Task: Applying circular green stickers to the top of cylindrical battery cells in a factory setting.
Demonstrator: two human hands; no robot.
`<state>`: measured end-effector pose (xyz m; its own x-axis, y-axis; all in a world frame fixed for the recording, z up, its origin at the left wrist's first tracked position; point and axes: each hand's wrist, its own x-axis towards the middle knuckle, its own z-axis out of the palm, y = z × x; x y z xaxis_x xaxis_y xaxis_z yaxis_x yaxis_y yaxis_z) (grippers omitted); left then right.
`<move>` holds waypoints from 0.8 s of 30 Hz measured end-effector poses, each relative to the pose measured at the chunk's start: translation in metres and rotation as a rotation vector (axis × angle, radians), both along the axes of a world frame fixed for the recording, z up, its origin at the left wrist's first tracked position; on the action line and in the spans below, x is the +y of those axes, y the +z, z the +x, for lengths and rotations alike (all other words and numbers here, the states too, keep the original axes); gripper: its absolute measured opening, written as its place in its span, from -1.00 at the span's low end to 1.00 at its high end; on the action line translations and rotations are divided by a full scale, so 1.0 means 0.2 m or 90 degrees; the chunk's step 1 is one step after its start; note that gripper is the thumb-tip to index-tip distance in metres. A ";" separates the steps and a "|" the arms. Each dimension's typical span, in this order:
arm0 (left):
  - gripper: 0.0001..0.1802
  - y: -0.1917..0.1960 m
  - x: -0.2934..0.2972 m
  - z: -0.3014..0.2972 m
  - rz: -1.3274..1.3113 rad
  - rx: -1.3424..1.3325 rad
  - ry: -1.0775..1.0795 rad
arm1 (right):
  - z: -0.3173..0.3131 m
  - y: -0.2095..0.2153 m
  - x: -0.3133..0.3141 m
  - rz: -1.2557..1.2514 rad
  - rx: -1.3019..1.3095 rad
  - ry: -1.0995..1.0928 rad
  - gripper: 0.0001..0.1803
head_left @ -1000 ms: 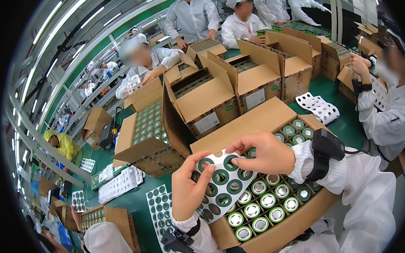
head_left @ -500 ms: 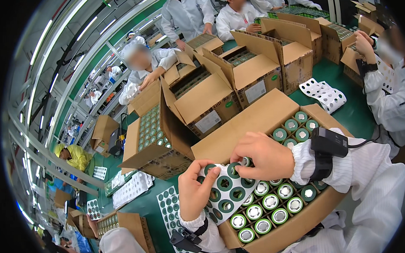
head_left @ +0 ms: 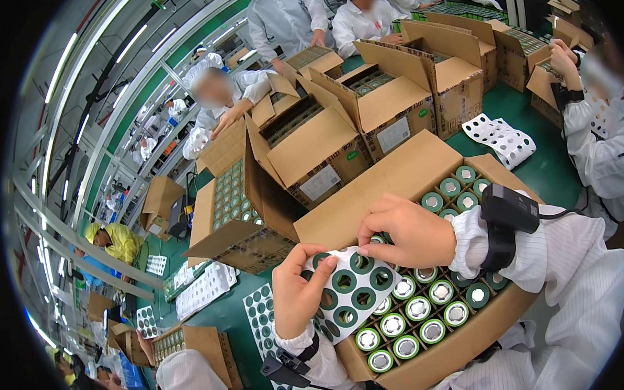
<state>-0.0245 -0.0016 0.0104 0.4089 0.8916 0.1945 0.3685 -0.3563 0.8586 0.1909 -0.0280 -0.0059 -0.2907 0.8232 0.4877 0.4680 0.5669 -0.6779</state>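
Note:
My left hand (head_left: 296, 288) pinches the left edge of a white sheet (head_left: 363, 280) of green ring stickers between thumb and fingers. The sheet is tilted above an open cardboard box (head_left: 471, 329) of cylindrical battery cells (head_left: 418, 309). My right hand (head_left: 413, 231) hovers by the sheet's upper right edge, thumb and fingers drawn together; whether a ring is between them is hidden. Nearer cells show bare silver tops with bright green rims. Cells toward the back and right, such as one capped cell (head_left: 478, 296), carry dark green rings.
Several open cartons (head_left: 317, 153) of cells line the far side of the green table (head_left: 250, 285). Another ring sheet (head_left: 261, 314) lies left of my box. A punched white sheet (head_left: 500, 141) lies at the right. Co-workers in white sit around the table.
My right hand has shifted slightly up and back from the ring at the sheet's upper edge. The sheet has turned a little, and that upper ring now shows more fully.

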 end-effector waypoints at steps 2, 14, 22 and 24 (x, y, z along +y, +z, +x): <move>-0.85 0.02 -0.01 0.01 -0.039 0.002 0.004 | 0.00 -0.01 0.01 0.040 0.006 -0.001 -0.90; -0.81 0.00 0.01 -0.09 0.015 -0.120 0.056 | 0.04 -0.05 0.07 0.019 0.112 -0.078 -0.87; -0.84 0.06 -0.02 -0.21 0.061 -0.290 0.144 | 0.07 -0.08 0.09 -0.116 -0.039 -0.151 -0.80; -0.84 0.07 -0.03 -0.23 0.069 -0.293 0.173 | 0.06 -0.07 0.09 -0.117 -0.045 -0.145 -0.80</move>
